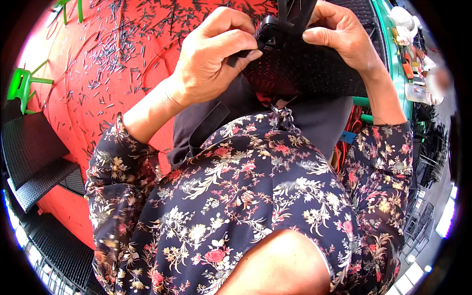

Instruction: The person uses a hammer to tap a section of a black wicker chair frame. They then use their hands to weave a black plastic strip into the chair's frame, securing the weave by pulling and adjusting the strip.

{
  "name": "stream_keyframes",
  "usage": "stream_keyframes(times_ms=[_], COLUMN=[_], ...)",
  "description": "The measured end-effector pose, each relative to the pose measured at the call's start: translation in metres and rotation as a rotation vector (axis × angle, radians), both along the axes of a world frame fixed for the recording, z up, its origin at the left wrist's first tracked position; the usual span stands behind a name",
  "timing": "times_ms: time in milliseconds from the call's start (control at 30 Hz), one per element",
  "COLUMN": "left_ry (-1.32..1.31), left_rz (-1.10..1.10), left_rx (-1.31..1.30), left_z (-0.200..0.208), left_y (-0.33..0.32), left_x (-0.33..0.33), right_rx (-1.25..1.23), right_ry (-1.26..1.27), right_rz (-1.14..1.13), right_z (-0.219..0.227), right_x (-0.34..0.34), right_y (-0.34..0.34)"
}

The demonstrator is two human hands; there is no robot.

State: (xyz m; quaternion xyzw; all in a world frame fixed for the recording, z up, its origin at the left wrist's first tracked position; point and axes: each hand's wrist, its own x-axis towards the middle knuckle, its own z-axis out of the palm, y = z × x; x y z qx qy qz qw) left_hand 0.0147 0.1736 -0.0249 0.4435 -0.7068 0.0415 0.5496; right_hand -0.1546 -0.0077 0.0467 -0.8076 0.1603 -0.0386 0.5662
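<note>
A black woven panel (314,73) with many small gaps lies across my lap, at the top middle of the view. My left hand (211,56) is closed at the panel's left side, thumb and fingers pinching a flat black strip (236,58). Just right of those fingertips, a dark rounded part (268,30) sits against black bands (295,17) that run up out of view. My right hand (341,39) curls its thumb and fingers at the right edge of these bands. Exactly what lies under its fingertips is partly hidden.
Short black offcuts (123,54) are scattered over the red floor covering (93,128). Green stools stand left, one of them a bright green stool (22,86), above black woven seats (34,147). At right, a green-edged table (388,54) holds a clear container (420,93) and a white fan (400,18).
</note>
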Motion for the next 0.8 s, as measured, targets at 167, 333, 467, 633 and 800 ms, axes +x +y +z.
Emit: stream_keyframes(times_ms=[167,333,467,633,800], left_ry=[-0.037,-0.221,-0.078,0.485,0.929], left_rz=[0.096,0.192,0.307,0.302,-0.007], left_rx=[0.092,-0.072,-0.001,0.531,0.677], left_z=[0.001,0.004,0.001,-0.010,-0.018], left_y=[-0.010,-0.020,-0.017,-0.003,-0.021], left_x=[-0.008,-0.008,-0.010,0.005,0.012], right_rx=[-0.110,-0.084,-0.103,-0.101,-0.084], right_ry=[0.015,-0.005,0.013,-0.010,-0.027], right_rz=[0.012,0.043,0.034,0.037,0.064], right_z=[0.000,-0.002,0.000,-0.001,-0.002], right_x=[-0.004,0.000,-0.003,-0.001,0.001], right_y=[-0.003,-0.003,-0.003,-0.001,-0.002])
